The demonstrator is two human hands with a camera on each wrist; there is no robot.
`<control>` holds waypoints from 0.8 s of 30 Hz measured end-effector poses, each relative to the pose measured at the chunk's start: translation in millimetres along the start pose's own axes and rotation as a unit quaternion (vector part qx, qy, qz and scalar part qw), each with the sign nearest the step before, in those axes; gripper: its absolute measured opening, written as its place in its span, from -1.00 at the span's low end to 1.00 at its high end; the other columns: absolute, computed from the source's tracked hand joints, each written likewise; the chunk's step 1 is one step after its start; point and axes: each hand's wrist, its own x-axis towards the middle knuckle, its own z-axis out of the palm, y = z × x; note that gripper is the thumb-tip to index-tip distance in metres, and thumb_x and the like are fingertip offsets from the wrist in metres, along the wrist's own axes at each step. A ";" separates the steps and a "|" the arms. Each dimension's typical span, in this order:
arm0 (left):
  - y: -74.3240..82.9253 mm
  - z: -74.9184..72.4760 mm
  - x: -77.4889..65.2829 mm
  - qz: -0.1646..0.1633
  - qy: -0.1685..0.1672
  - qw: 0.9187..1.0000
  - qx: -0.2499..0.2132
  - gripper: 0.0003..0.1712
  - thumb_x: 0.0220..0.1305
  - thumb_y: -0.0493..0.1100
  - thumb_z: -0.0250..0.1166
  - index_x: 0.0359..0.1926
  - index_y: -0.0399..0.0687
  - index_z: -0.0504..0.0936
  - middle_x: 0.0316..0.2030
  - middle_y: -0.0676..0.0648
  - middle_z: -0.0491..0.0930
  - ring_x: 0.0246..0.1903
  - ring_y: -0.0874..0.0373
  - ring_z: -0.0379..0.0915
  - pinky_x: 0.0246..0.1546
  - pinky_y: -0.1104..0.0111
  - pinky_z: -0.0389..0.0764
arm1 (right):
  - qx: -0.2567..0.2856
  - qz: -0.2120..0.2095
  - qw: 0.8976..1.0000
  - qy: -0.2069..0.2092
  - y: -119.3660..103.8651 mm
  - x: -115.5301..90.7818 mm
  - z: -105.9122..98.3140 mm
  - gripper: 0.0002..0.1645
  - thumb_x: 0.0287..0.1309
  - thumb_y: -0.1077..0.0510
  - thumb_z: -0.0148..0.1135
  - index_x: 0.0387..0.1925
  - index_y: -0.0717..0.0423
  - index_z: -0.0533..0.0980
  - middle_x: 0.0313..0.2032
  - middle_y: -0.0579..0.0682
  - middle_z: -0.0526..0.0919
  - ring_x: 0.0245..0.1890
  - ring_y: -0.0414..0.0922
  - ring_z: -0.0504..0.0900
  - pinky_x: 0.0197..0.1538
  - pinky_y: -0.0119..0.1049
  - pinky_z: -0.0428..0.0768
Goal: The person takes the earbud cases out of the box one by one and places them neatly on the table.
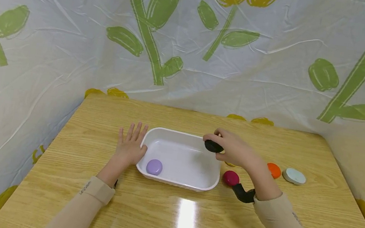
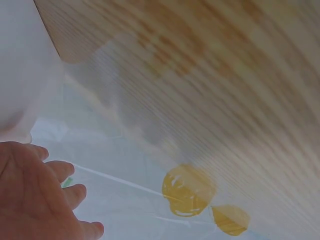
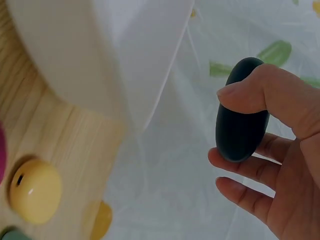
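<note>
My right hand (image 1: 233, 148) pinches a smooth, dark, pebble-shaped oval (image 1: 213, 146) above the right end of a white plastic tray (image 1: 176, 185). In the right wrist view, the thumb lies across one face of the dark oval (image 3: 239, 135), with fingers behind it. At the tray's left end my left hand (image 1: 128, 150) has its fingers straight and spread, the thumb right at the rim. A lilac rounded disc (image 1: 154, 167) lies inside the tray, in its near left corner. Only part of the left hand (image 2: 40, 195) shows in the left wrist view.
Right of the tray lie a crimson rounded piece (image 1: 231, 178), an orange one (image 1: 274, 170), a pale blue oval (image 1: 294, 176) and a yellow one (image 3: 36, 191) with a small slot. The wooden table (image 1: 141, 216) meets a flower-printed sheet (image 1: 187, 80) at the back.
</note>
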 end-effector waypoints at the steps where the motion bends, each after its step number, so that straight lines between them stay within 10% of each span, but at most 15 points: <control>1: -0.2 0.3 0.4 -0.001 -0.003 1.000 0.002 -0.24 0.31 0.03 -0.21 0.43 0.05 -0.30 0.42 -0.11 -0.39 0.38 -0.07 -0.58 0.25 -0.07 -0.59 | 0.001 0.006 1.000 0.005 2.5 -7.0 0.3 -0.38 -0.12 0.32 0.35 0.06 0.00 0.41 -0.15 0.12 0.44 -0.28 -0.01 0.45 -0.21 -0.17 0.51; 24: -0.2 2.6 1.6 -0.003 0.005 1.000 0.005 -0.24 0.32 0.03 -0.21 0.44 0.04 -0.29 0.42 -0.11 -0.37 0.38 -0.08 -0.55 0.26 -0.08 -0.56 | 0.016 0.130 0.991 -0.004 51.8 -118.5 53.4 -0.31 -0.26 0.30 0.46 0.02 0.06 0.42 -0.21 0.20 0.46 -0.35 0.03 0.53 -0.33 -0.09 0.59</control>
